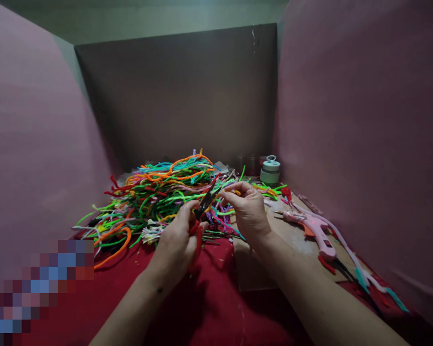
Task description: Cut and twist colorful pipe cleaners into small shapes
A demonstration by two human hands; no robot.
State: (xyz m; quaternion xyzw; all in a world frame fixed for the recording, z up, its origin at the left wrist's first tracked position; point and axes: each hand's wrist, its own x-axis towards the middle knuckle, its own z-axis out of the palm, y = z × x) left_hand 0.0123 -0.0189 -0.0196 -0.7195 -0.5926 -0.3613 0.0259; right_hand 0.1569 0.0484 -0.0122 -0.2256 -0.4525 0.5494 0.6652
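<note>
My left hand (178, 235) is closed around the red handles of a pair of scissors (206, 202). The dark blades point up and away, slightly parted, and their tips are close to my right fingertips. With thumb and forefinger pinched, my right hand (250, 211) holds a short yellow pipe cleaner (238, 192), mostly hidden by the fingers. Behind both hands spreads a big tangled heap of pipe cleaners (166, 192) in orange, green, red, blue and other colours. A bunch of white-tipped stems (152, 233) lies just left of my left hand.
A pink glue gun (315, 230) rests on a brown board (254, 271) at the right, its cord running toward me. A mint-green container (270, 170) stands at the back. Red cloth (209, 312) covers the table, with pink panels (364, 120) at both sides.
</note>
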